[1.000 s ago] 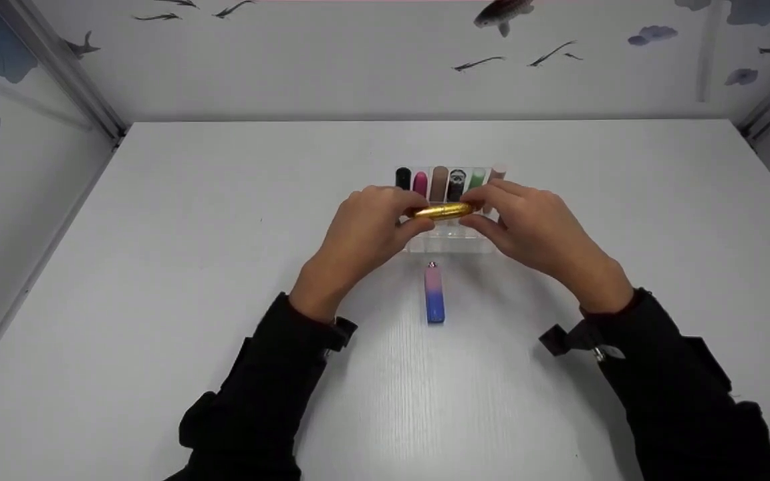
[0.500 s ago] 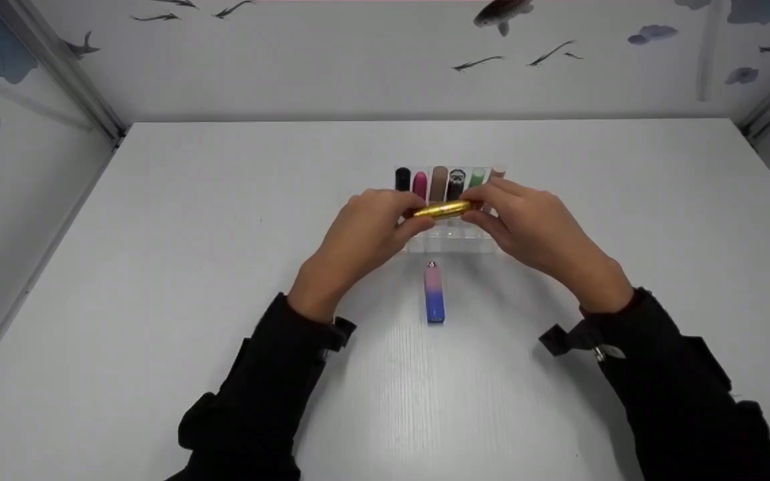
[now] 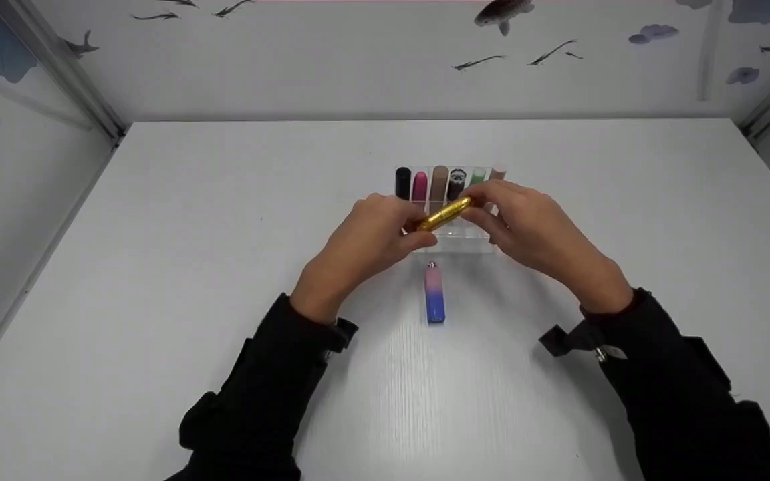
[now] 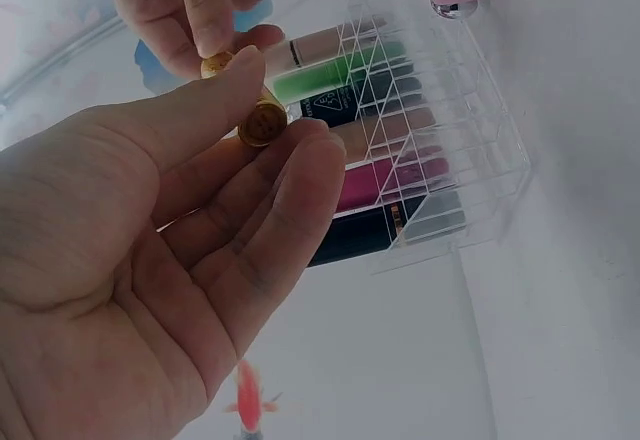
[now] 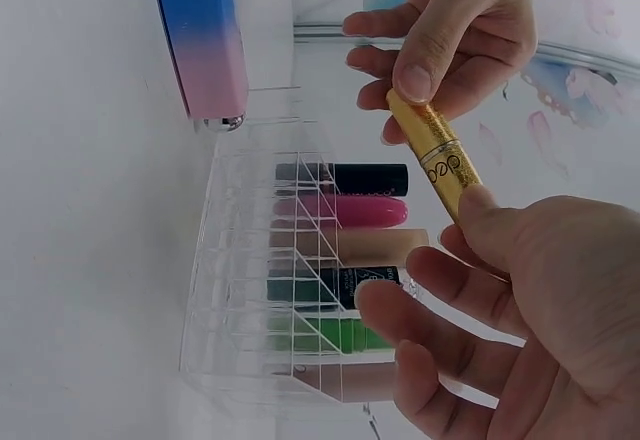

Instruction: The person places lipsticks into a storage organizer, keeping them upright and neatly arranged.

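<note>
A gold lipstick tube (image 3: 445, 214) is held aslant between both hands above the clear organizer (image 3: 452, 244). My left hand (image 3: 378, 227) pinches its lower left end with thumb and fingers. At the upper right end, my right hand (image 3: 525, 217) grips the tube between thumb and index finger. Dark lettering and a silvery band show on the gold tube (image 5: 437, 150) in the right wrist view. In the left wrist view its round end (image 4: 263, 125) faces the camera. A pink-and-blue tube (image 3: 434, 294) lies on the table in front of the organizer.
The organizer holds a row of tubes: black (image 3: 403, 182), magenta (image 3: 420, 186), brown (image 3: 438, 183), patterned dark (image 3: 457, 182), green (image 3: 477, 176) and pale pink (image 3: 497, 172). A white table (image 3: 224, 267) lies beneath, with printed panels (image 3: 371, 73) behind and at the sides.
The gold lipstick tube has tilted from nearly level to a slant, its left end lower and right end higher. The left hand has dipped slightly; the pink-and-blue tube stays put.
</note>
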Available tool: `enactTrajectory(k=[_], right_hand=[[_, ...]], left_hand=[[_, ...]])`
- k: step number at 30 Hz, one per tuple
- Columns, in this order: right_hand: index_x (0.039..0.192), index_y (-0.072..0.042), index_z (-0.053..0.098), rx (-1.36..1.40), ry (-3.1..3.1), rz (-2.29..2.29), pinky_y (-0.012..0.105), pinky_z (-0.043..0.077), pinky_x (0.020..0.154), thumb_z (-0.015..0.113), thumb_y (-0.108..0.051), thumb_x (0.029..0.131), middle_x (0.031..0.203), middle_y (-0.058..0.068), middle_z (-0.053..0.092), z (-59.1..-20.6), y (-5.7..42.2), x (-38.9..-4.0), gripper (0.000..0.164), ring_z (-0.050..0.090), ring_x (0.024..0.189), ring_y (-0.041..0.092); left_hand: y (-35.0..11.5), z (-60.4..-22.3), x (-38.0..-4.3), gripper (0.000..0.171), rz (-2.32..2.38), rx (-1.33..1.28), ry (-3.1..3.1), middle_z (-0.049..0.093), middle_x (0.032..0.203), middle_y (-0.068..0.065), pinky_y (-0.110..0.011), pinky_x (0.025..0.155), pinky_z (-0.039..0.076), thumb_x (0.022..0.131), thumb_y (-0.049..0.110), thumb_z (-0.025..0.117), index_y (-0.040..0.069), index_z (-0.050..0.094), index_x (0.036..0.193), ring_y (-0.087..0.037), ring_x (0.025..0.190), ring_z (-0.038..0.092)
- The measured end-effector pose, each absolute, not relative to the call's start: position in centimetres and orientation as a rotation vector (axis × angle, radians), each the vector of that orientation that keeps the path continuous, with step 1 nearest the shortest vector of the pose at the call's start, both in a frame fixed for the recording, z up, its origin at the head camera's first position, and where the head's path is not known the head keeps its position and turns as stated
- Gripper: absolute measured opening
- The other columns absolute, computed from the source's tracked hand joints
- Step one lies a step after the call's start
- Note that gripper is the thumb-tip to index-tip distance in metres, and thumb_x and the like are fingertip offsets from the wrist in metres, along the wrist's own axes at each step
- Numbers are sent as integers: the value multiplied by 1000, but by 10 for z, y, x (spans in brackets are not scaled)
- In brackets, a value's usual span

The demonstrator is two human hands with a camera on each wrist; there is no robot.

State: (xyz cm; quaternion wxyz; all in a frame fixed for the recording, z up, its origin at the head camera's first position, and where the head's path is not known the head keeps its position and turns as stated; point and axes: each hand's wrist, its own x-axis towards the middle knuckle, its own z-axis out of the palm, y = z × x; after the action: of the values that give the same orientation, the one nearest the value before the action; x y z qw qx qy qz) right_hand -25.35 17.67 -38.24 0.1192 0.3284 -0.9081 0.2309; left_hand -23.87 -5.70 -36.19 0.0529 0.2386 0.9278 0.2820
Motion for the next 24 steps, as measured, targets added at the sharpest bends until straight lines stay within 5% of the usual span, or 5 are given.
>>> enactTrajectory(k=[16, 24], right_hand=[[128, -1, 59, 870, -2852, 874, 39, 50, 74, 49, -30, 109, 104, 11, 66, -381, 173, -251, 36, 58, 86, 23], [131, 1, 59, 777, -2851, 1170, 44, 51, 89, 50, -24, 109, 116, 15, 65, -381, 173, -251, 35, 59, 100, 27]], left_hand=[[-49, -363, -233, 29, 695, 753, 2865, 68, 78, 0, -24, 59, 41, 95, 36, 73, 7, 78, 98, -14, 67, 55], [-42, -365, -230, 33, 672, 795, 2826, 66, 72, 1, -23, 55, 41, 96, 39, 71, 7, 77, 96, -12, 61, 54]])
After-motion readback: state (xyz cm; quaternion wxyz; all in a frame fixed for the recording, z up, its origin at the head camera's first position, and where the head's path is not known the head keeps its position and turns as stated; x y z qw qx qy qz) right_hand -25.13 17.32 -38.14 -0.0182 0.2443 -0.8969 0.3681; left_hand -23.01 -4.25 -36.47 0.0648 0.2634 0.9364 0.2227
